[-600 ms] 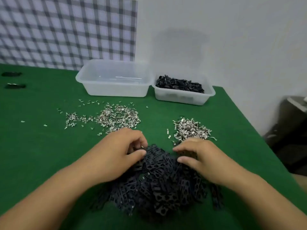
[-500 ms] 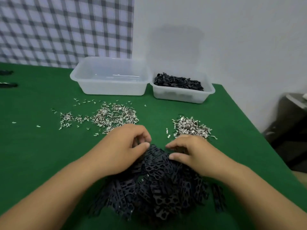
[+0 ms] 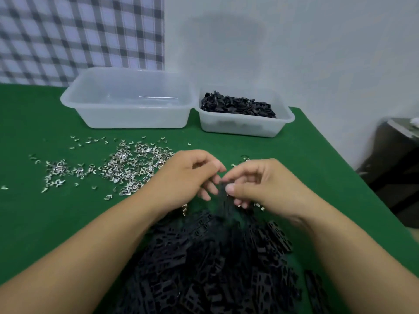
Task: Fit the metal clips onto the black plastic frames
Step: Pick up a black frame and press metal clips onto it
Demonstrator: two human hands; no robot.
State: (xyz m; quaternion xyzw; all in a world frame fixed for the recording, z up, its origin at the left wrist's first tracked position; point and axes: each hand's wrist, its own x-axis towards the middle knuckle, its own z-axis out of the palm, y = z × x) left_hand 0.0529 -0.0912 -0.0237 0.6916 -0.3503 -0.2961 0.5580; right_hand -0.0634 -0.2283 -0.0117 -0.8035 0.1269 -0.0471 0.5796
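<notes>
Together, left hand (image 3: 188, 177) and right hand (image 3: 268, 185) pinch one black frame (image 3: 223, 194), frame pile (image 3: 215, 257) at 6 o'clock, metal clips (image 3: 127, 168) at 10 o'clock

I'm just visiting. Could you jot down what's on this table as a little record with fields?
Surface: green table
Right hand: pinches a black frame above the pile
Left hand: fingers curled on the same frame's top
Frame pile: nearest the person, between the forearms
Metal clips: scattered beside the left hand
Larger tub: clear, looks empty
Smaller tub: holds black parts
</notes>
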